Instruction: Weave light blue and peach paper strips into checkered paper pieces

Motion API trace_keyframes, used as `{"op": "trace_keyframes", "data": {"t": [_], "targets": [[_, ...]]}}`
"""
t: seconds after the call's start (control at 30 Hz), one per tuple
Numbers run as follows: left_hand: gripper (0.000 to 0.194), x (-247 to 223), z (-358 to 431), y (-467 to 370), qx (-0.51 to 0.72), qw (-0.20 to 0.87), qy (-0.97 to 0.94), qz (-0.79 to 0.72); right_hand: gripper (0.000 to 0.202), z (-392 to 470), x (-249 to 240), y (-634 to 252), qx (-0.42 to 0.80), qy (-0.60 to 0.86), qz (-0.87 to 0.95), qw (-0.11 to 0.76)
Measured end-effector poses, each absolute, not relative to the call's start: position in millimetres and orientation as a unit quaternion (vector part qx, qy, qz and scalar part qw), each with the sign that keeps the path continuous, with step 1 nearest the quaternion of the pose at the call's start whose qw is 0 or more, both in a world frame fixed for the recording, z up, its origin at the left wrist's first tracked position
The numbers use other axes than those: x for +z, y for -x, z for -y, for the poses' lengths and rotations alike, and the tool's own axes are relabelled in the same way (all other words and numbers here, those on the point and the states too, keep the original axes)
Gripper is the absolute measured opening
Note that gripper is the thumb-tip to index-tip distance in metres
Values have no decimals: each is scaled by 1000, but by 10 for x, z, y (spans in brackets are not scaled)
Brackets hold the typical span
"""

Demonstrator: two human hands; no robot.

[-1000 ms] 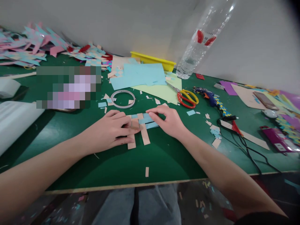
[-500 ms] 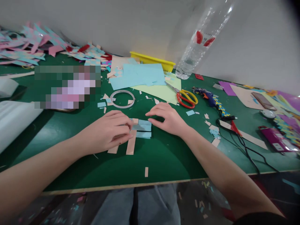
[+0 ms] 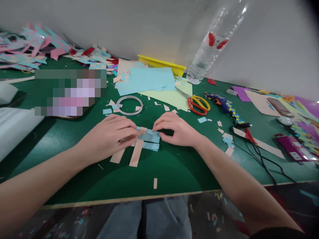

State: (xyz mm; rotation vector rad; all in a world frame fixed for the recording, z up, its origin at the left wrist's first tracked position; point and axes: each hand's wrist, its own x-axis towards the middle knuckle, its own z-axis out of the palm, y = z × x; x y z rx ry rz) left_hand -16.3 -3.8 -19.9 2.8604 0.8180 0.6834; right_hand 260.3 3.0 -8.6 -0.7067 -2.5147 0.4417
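Note:
Blue paper strips (image 3: 151,146) and peach paper strips (image 3: 136,154) cross each other on the green table. My left hand (image 3: 116,134) lies over their left part, its fingers bent and closed on the woven strips, hiding some of them. At the upper right end of the blue strips, my right hand (image 3: 174,128) pinches an edge between thumb and forefinger. The free ends of two peach strips point toward the table's front edge.
A tape roll (image 3: 129,105), scissors (image 3: 198,103) and blue sheets (image 3: 152,79) lie behind the hands. A plastic bottle (image 3: 199,66) leans at the back. Cords (image 3: 259,156) and a purple packet (image 3: 296,147) are on the right; scraps lie around.
My right hand has moved slightly left and down and closed on the blue strips' end. The strips have turned a little, with the peach ends shifted left.

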Motion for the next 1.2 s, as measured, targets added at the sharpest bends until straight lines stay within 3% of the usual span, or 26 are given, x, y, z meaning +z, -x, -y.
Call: {"op": "trace_keyframes", "data": {"t": [0.37, 0.57, 0.83, 1.2], "targets": [[21, -229, 9, 170, 213, 73, -934, -278, 43, -1, 4, -2590, 214, 238, 931, 175], [22, -209, 15, 149, 214, 72, -934, -276, 37, -9, -13, -2589, 216, 231, 930, 188], [29, -201, 36, 139, 218, 50, -926, -303, 26, 2, -75, -2568, 148, 338, 885, 284], [40, -274, -30, 176, 195, 87, -923, -319, 22, 39, -54, -2545, 110, 380, 867, 304]]}}
